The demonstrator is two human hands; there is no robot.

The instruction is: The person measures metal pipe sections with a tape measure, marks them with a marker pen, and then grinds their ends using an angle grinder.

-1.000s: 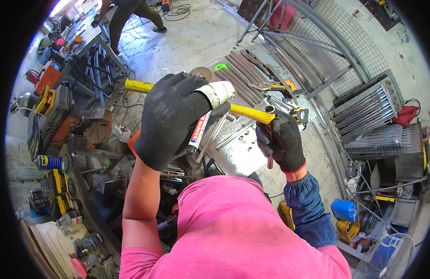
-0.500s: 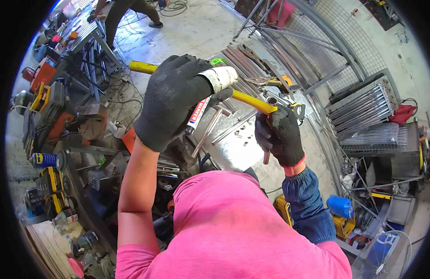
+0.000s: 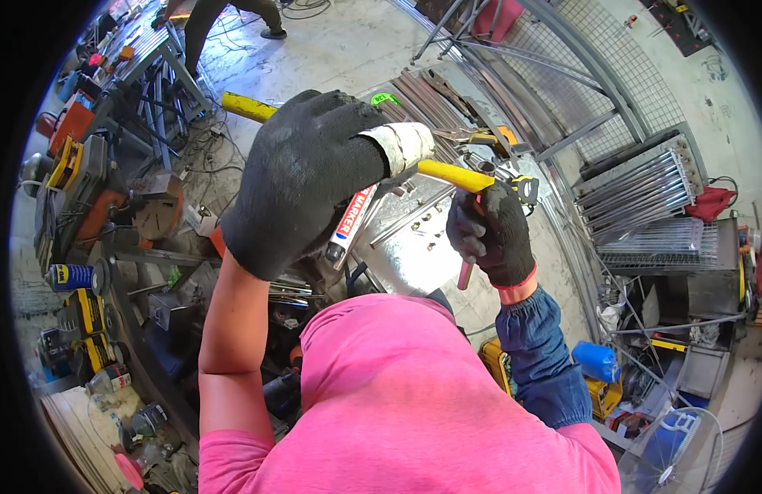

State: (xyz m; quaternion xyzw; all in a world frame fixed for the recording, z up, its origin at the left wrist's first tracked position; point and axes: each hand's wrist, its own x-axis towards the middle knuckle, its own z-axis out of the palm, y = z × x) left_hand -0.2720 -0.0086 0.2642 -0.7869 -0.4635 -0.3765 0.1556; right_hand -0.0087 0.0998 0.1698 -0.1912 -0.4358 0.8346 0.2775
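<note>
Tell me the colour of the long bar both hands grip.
Yellow bar, seen best in the head view, the only one.

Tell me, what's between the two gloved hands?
In the head view, a yellow bar spans from the left hand to the right hand.

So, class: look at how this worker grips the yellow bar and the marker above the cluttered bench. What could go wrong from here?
1. The left hand holds both the yellow bar and a marker; the marker could slip out.
2. The right hand holds the bar's end together with a thin metal rod, so fingers might get pinched.
3. Small loose parts on the metal bench could be knocked off.
</note>
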